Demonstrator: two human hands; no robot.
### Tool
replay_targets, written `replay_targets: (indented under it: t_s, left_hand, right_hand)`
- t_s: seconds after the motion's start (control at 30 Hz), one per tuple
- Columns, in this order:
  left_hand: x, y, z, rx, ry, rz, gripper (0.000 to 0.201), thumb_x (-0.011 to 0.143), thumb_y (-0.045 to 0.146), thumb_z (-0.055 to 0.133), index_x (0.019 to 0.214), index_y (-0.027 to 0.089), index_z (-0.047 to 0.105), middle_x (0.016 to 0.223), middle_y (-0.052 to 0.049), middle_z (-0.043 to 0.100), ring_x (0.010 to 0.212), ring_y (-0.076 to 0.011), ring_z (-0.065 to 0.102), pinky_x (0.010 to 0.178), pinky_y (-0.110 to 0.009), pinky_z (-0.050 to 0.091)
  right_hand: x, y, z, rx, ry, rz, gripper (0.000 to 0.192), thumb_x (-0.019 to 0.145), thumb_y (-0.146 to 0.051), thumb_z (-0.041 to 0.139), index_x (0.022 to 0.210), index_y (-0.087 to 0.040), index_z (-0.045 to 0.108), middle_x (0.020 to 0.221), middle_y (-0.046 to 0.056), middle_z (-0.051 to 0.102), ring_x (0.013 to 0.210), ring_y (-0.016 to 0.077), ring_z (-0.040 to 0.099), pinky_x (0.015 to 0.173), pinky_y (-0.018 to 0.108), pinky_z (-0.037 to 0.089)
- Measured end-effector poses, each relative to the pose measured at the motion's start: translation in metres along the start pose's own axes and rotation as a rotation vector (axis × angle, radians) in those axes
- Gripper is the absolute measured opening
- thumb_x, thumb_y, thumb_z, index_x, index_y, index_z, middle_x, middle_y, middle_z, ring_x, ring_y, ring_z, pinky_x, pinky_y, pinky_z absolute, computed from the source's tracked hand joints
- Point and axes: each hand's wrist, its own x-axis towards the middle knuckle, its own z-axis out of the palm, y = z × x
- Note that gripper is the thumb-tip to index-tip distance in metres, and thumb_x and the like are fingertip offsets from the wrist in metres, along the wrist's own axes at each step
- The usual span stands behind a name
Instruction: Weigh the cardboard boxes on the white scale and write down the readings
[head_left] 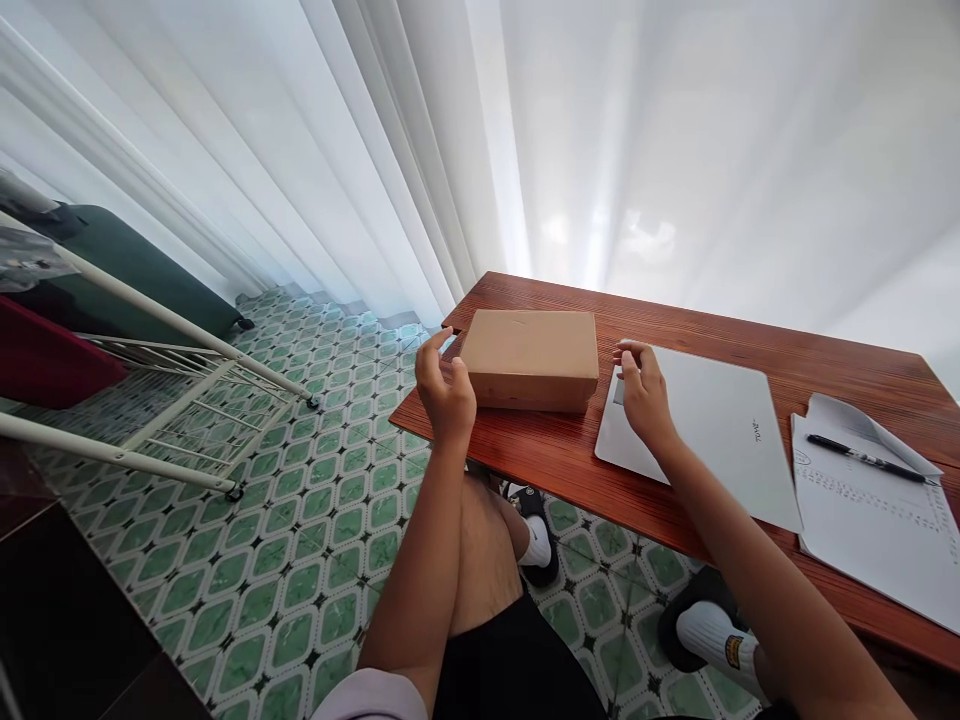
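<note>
A closed brown cardboard box (pixel 531 345) lies on the wooden table, close to its left end. Beside the box's left side is my left hand (pixel 447 392), thumb and fingers curved apart with nothing between them. My right hand (pixel 643 395) hovers over the left part of a flat silver laptop (pixel 716 430) with its lid down. Its fingers are loosely bent and hold nothing; a gap separates it from the box's right side. Whether my left fingers touch the box I cannot tell.
On the table's right, a black pen (pixel 862 457) rests on an open notebook (pixel 881 520) with handwriting. White curtains (pixel 600 150) hang behind the reddish-brown table (pixel 525 440). To the left, a white wheeled metal rack (pixel 217 400) and a dark green suitcase (pixel 142 265) stand on green tiles.
</note>
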Motion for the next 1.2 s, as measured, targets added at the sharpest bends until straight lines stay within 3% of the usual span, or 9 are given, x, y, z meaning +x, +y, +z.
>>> replay_targets:
  t_s: [0.2, 0.4, 0.57, 0.77, 0.93, 1.2]
  left_hand:
    - [0.000, -0.020, 0.006, -0.232, -0.049, -0.297, 0.051, 0.091, 0.030, 0.049, 0.140, 0.017, 0.056, 0.151, -0.013, 0.055, 0.143, -0.0231, 0.050, 0.122, -0.036, 0.038]
    - [0.000, -0.032, 0.011, -0.410, -0.085, -0.494, 0.056, 0.092, 0.039, 0.049, 0.144, 0.020, 0.053, 0.148, -0.013, 0.055, 0.141, -0.0232, 0.051, 0.118, -0.036, 0.042]
    - [-0.002, -0.035, 0.013, -0.455, -0.119, -0.531, 0.054, 0.093, 0.046, 0.053, 0.142, 0.024, 0.055, 0.146, -0.011, 0.058, 0.139, -0.0242, 0.054, 0.113, -0.038, 0.048]
    - [-0.003, -0.024, 0.013, -0.499, -0.157, -0.597, 0.052, 0.088, 0.038, 0.058, 0.137, 0.022, 0.062, 0.152, -0.008, 0.055, 0.145, -0.0263, 0.047, 0.123, -0.042, 0.038]
    - [-0.002, -0.018, 0.013, -0.538, -0.138, -0.645, 0.051, 0.085, 0.032, 0.060, 0.134, 0.021, 0.064, 0.151, -0.006, 0.057, 0.143, -0.0273, 0.049, 0.123, -0.043, 0.038]
    - [-0.005, -0.014, 0.013, -0.527, -0.123, -0.644, 0.050, 0.089, 0.033, 0.058, 0.137, 0.022, 0.064, 0.149, -0.004, 0.058, 0.138, -0.0259, 0.052, 0.117, -0.037, 0.042]
  right_hand:
    - [-0.011, 0.005, 0.011, 0.141, -0.086, 0.025, 0.060, 0.103, -0.064, 0.041, 0.147, -0.025, 0.050, 0.146, 0.016, 0.060, 0.138, 0.0298, 0.056, 0.116, 0.053, 0.044]
    - [-0.015, -0.004, 0.013, 0.140, -0.180, 0.071, 0.077, 0.098, -0.076, 0.043, 0.158, -0.028, 0.043, 0.160, 0.013, 0.050, 0.151, 0.0335, 0.043, 0.125, 0.057, 0.035]
    - [-0.014, -0.011, 0.021, 0.129, -0.182, 0.135, 0.085, 0.096, -0.079, 0.042, 0.160, -0.023, 0.042, 0.165, 0.013, 0.042, 0.156, 0.0340, 0.036, 0.128, 0.056, 0.030]
    - [-0.018, -0.008, 0.025, 0.103, -0.155, 0.126, 0.075, 0.099, -0.075, 0.040, 0.157, -0.029, 0.046, 0.164, 0.010, 0.045, 0.157, 0.0334, 0.033, 0.128, 0.058, 0.029]
    - [-0.022, -0.008, 0.024, 0.088, -0.186, 0.107, 0.067, 0.103, -0.070, 0.036, 0.157, -0.031, 0.047, 0.164, 0.006, 0.046, 0.156, 0.0302, 0.036, 0.129, 0.054, 0.029]
    - [-0.024, -0.009, 0.025, 0.104, -0.208, 0.124, 0.068, 0.104, -0.071, 0.033, 0.159, -0.033, 0.043, 0.166, 0.004, 0.044, 0.156, 0.0284, 0.036, 0.130, 0.053, 0.027]
